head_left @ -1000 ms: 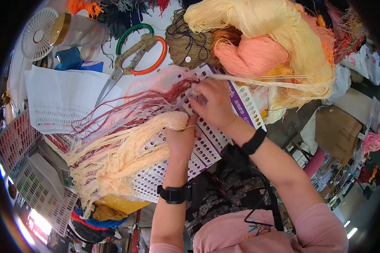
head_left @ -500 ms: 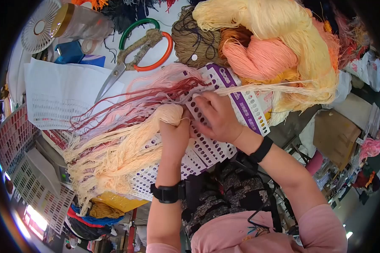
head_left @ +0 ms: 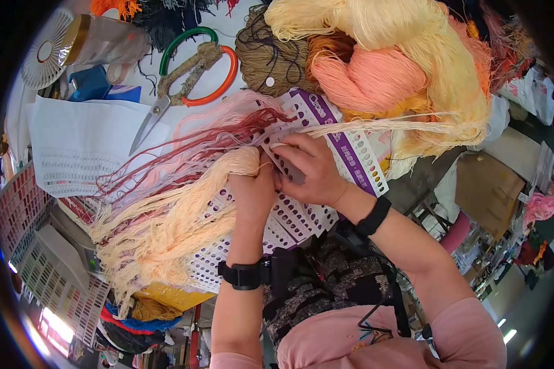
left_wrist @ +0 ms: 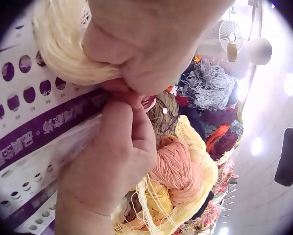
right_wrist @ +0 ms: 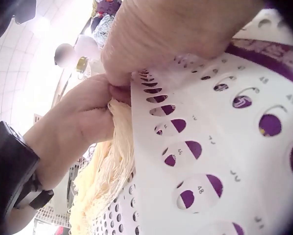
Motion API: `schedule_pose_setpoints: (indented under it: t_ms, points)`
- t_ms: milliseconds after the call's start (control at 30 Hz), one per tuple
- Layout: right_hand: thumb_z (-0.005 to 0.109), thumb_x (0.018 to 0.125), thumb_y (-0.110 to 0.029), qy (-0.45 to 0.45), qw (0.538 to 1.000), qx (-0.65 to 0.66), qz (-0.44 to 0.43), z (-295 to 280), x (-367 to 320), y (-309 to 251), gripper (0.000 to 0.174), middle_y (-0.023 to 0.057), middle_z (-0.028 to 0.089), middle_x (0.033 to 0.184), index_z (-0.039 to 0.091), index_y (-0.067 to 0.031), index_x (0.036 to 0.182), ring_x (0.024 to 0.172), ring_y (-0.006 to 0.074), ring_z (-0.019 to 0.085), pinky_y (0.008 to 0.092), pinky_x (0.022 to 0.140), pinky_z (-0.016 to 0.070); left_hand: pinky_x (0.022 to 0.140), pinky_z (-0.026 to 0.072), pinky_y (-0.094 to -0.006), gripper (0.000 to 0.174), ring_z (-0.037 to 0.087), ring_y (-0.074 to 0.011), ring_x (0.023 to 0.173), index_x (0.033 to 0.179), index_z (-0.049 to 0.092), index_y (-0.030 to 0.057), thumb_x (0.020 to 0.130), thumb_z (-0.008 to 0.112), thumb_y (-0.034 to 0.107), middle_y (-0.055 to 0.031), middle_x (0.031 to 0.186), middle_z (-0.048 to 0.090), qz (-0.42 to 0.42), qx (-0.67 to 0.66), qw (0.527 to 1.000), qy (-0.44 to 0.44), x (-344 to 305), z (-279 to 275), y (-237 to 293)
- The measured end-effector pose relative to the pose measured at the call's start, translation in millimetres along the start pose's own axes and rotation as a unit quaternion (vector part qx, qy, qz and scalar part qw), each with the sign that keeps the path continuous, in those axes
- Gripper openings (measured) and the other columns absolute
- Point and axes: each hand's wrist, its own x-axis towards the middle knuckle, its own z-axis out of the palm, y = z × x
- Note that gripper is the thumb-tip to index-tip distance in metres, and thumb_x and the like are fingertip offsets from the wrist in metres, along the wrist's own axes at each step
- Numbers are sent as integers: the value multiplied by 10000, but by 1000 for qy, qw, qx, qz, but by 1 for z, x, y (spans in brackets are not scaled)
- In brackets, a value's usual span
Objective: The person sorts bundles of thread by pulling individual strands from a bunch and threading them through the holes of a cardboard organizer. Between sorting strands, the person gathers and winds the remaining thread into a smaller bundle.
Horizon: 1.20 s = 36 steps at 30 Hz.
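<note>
My left hand [head_left: 252, 187] grips the looped end of a pale peach thread skein [head_left: 172, 227], whose strands trail left across the table. Fingertips of my right hand [head_left: 314, 166] are curled at the end of a white punched thread card [right_wrist: 151, 147], beside the left fingers. Rows of numbered holes show in the card in the right wrist view. In the left wrist view both hands' fingertips meet close to the card, partly hiding what lies between them. Dark red threads [head_left: 252, 126] and lilac and pink ones lie at the card's far edge.
Large scissors [head_left: 194, 74] with green and orange handles lie behind. Big yellow [head_left: 455, 80], salmon [head_left: 375, 80] and brown [head_left: 271, 55] skeins stand at the back right. Printed paper [head_left: 86, 147], a jar [head_left: 104, 40] and a white fan [head_left: 43, 55] are at the left.
My right hand has drawn back from the dark red threads, down to the card end beside the left fingers. The left hand has shifted slightly left, keeping the peach skein.
</note>
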Motion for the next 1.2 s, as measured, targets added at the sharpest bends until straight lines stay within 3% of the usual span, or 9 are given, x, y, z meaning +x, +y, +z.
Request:
schedule_pose_setpoints:
  t_ms: [200, 267, 333, 433, 467, 500, 600, 800, 1200]
  points:
    - [598, 531, -119, -3, 1000, -2, -4, 1, -3, 2, 418, 93, 474, 944, 524, -27, 932, 831, 231, 477, 335, 695, 345, 423, 369, -189, 101, 458, -57, 502, 868, 513, 10, 777, 493, 50, -27, 647, 536, 65, 53, 990, 110, 13, -32, 31]
    - [626, 521, -101, -2, 1000, 4, -9, 0, -2, 2, 454, 107, 479, 966, 529, -31, 959, 828, 241, 484, 320, 697, 363, 381, 304, -169, 72, 409, -41, 449, 796, 522, 62, 799, 481, 122, 12, 577, 485, 47, -66, 963, 259, 30, -58, 42]
    - [643, 519, -94, -6, 1000, 0, -10, -1, -2, 2, 473, 115, 481, 978, 531, -32, 974, 830, 246, 487, 312, 700, 372, 373, 300, -172, 80, 398, -46, 426, 787, 533, 59, 794, 492, 127, 16, 563, 490, 42, -86, 980, 176, 26, -74, 63]
    - [655, 525, -106, -15, 1000, -9, -3, 0, -3, -1, 472, 116, 479, 982, 532, -28, 974, 845, 246, 483, 311, 711, 373, 355, 312, -185, 130, 439, -58, 407, 728, 553, 14, 775, 519, 131, -24, 576, 547, -18, 116, 993, 8, 1, -47, 65]
    - [661, 525, -111, -20, 1000, -10, 0, -1, -3, -2, 473, 116, 478, 984, 532, -26, 972, 852, 247, 482, 313, 719, 374, 349, 319, -194, 127, 452, -68, 397, 721, 569, -4, 759, 544, 114, -44, 587, 556, -142, 160, 977, 14, -5, -29, 70]
    - [666, 525, -116, -25, 1000, -14, 3, -2, -2, -2, 474, 116, 477, 986, 533, -25, 971, 860, 248, 481, 315, 726, 375, 349, 327, -199, 125, 436, -72, 377, 723, 575, -27, 744, 567, 96, -53, 579, 554, -137, 41, 990, 16, -3, -25, 46]
    - [620, 600, -112, 7, 1000, 26, -6, -4, -1, 0, 362, 102, 491, 965, 530, -23, 940, 864, 247, 485, 347, 728, 369, 349, 331, -201, 129, 429, -74, 366, 704, 567, -42, 733, 578, 83, -62, 567, 551, -89, 22, 995, 29, 3, -9, 28]
    - [544, 677, -10, 1, 996, 91, 8, -3, 2, 7, 229, 86, 536, 865, 565, -42, 903, 808, 248, 511, 318, 682, 392, 347, 345, -226, 93, 433, -93, 364, 743, 556, -55, 739, 541, 38, -62, 572, 537, -62, 149, 987, -10, -4, -15, 27]
    - [624, 571, -159, -41, 998, 17, -50, 3, 4, 3, 439, 96, 494, 957, 527, -21, 976, 838, 229, 506, 313, 691, 383, 351, 321, -193, 78, 416, -65, 401, 801, 548, -49, 756, 498, -11, -52, 608, 529, -82, -74, 994, -20, -1, -14, 15]
